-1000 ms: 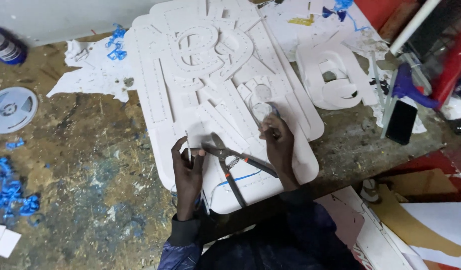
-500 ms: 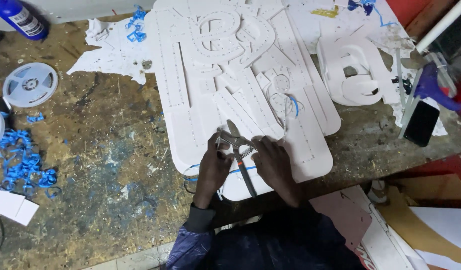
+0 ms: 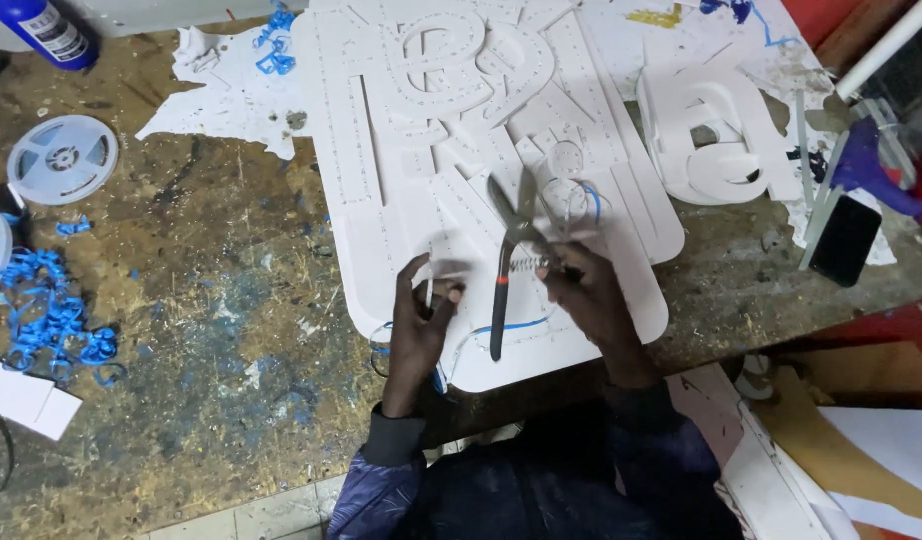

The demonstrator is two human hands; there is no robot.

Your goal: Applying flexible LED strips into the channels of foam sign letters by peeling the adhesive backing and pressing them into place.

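A large white sign board (image 3: 381, 160) with cut-out letter shapes and rows of small holes lies on a worn wooden workbench (image 3: 211, 320). My right hand (image 3: 586, 300) grips a pair of snips (image 3: 509, 255) with black and red handles, blades open and pointing away over the board. My left hand (image 3: 426, 320) pinches a thin white strip (image 3: 430, 288) at the board's near edge. A blue wire (image 3: 501, 328) runs along the board between my hands.
White strip reels (image 3: 61, 158) lie at the left with blue film scraps (image 3: 51, 325). A blue bottle (image 3: 43, 30) stands far left. A white letter piece (image 3: 721, 140), a dark phone (image 3: 846, 240) and a purple tool (image 3: 866, 165) are at the right.
The snips have been lifted from lying flat near the board's edge to upright with blades open. My left hand moved to pinch the white strip. The camera view shifted.
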